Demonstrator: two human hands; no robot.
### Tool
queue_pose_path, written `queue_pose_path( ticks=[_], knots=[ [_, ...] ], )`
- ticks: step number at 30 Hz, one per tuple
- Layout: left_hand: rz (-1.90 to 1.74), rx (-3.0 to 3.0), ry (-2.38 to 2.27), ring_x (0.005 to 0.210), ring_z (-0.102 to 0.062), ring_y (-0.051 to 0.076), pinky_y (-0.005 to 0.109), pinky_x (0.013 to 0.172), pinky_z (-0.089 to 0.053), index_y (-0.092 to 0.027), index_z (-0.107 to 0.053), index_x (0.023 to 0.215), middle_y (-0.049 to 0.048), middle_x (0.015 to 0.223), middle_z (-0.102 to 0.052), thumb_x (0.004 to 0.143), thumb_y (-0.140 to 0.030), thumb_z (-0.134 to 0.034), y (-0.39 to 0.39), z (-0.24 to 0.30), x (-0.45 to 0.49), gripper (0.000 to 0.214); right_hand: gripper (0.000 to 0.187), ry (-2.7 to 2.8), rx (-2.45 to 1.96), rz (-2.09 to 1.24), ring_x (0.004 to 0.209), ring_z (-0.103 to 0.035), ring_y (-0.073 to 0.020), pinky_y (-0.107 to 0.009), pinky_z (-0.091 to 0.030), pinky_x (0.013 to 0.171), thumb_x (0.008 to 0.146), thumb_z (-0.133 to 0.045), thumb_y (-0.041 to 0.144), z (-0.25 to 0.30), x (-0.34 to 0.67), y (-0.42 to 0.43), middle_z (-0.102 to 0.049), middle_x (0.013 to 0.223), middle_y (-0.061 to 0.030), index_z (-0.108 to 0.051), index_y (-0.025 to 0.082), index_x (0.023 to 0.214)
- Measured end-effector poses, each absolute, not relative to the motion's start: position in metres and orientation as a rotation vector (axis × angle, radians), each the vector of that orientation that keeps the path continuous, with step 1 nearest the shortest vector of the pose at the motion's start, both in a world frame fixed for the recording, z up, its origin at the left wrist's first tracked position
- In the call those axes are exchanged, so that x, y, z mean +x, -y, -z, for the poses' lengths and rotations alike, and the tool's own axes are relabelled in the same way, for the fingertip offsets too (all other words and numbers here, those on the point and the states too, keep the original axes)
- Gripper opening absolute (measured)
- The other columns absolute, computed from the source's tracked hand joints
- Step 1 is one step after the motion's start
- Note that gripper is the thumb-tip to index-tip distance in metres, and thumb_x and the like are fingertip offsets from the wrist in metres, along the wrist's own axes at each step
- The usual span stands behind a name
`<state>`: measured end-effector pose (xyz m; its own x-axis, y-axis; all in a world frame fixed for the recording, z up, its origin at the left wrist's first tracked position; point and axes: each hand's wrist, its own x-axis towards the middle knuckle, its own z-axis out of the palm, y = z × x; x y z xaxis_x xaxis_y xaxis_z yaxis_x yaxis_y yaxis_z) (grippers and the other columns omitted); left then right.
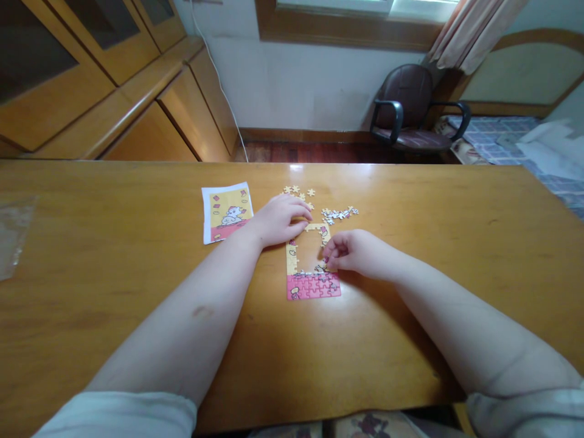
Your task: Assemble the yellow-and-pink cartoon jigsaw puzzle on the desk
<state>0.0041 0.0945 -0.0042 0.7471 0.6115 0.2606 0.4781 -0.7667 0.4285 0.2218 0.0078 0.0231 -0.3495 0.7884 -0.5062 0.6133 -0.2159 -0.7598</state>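
Rolled sleeves (pixel 118 417) of pale cloth are nearest, over smooth, glossy wood table (pixel 68 304). Flat rectangular puzzle (pixel 314 287), with knobbed hole inside, lies between 2 hands. Left hand (pixel 285 217), fingers loosely bent, covers its upper left corner, beside yellow loose pieces (pixel 295 190). Right hand (pixel 353 250) pinches at its right edge; whether grasping a piece, I cannot tell.

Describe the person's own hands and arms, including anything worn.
The left hand and right hand are bare, with no glove, ring or watch visible. Pale, plain-looking sleeves leave both forearms uncovered.
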Motion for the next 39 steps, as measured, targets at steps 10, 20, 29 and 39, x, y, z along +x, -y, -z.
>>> queue_pose_path(
  ticks=[10,20,29,39],
  knots=[
    [-0.568,2.606,-0.831,0.107,-0.063,0.023,0.043,0.100,-0.043,-0.021,-0.073,0.091,0.0059,0.111,-0.072,0.087,-0.025,-0.055,-0.095,0.005,0.004,0.019,0.015,1.978,-1.729,-1.444,0.073,-0.067,-0.0154,-0.026,-0.051,0.071,0.072,-0.068,0.012,-0.023,0.219,-0.005,-0.072,0.078,-0.0016,-0.067,0.017,0.087],
    [-0.565,2.611,-0.823,0.105,-0.064,0.023,0.044,0.099,-0.043,-0.020,-0.073,0.090,0.0061,0.109,-0.072,0.087,-0.025,-0.055,-0.096,0.005,0.004,0.019,0.012,2.103,-1.735,-1.282,0.068,-0.065,-0.0150,-0.026,-0.048,0.067,0.071,-0.068,0.015,-0.019,0.219,-0.005,-0.070,0.075,0.0003,-0.067,0.019,0.083],
    [-0.567,2.607,-0.834,0.106,-0.063,0.022,0.043,0.100,-0.043,-0.021,-0.073,0.090,0.0052,0.110,-0.072,0.088,-0.025,-0.055,-0.096,0.006,0.004,0.018,0.010,2.170,-1.763,-1.228,0.069,-0.064,-0.0152,-0.027,-0.047,0.067,0.073,-0.067,0.017,-0.026,0.217,-0.003,-0.071,0.077,-0.0006,-0.068,0.020,0.082],
    [-0.577,2.608,-0.830,0.105,-0.063,0.022,0.043,0.099,-0.044,-0.021,-0.073,0.090,0.0054,0.109,-0.072,0.088,-0.025,-0.055,-0.095,0.004,0.005,0.018,0.014,2.394,-1.417,-1.131,0.068,-0.062,-0.0142,-0.026,-0.045,0.067,0.081,-0.062,0.022,-0.021,0.238,-0.016,-0.073,0.081,-0.0005,-0.073,0.021,0.088]
  ],
)
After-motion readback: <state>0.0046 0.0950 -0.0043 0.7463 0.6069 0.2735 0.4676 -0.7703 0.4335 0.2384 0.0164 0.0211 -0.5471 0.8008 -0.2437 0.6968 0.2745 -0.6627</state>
